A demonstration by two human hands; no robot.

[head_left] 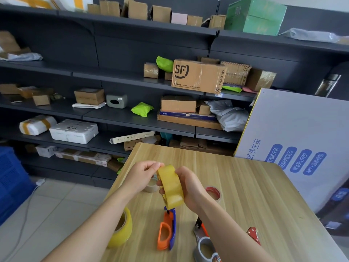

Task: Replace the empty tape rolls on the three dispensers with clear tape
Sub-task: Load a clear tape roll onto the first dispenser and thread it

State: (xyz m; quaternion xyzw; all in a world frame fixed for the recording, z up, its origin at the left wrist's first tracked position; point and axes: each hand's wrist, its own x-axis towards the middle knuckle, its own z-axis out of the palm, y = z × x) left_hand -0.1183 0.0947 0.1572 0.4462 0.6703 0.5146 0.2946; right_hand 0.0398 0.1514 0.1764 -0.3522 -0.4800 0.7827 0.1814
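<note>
Fingers (151, 165) of left hand (140, 176), right hand (188, 186) gripping tape roll (171, 188)

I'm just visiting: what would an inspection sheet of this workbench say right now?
Surface: wooden table, light grain.
Job's things: held tape roll; spare tape roll at left edge; orange-blue dispenser, grey dispenser, red dispenser on the table.
Clutter: red-cored roll, pale roll behind the hands.
Hands: right hand grips the held tape roll; left hand pinches its top edge.
Cables: white plug and cable on the floor.
Surroundings: shelves of parcels, blue crate, white carton.
</note>
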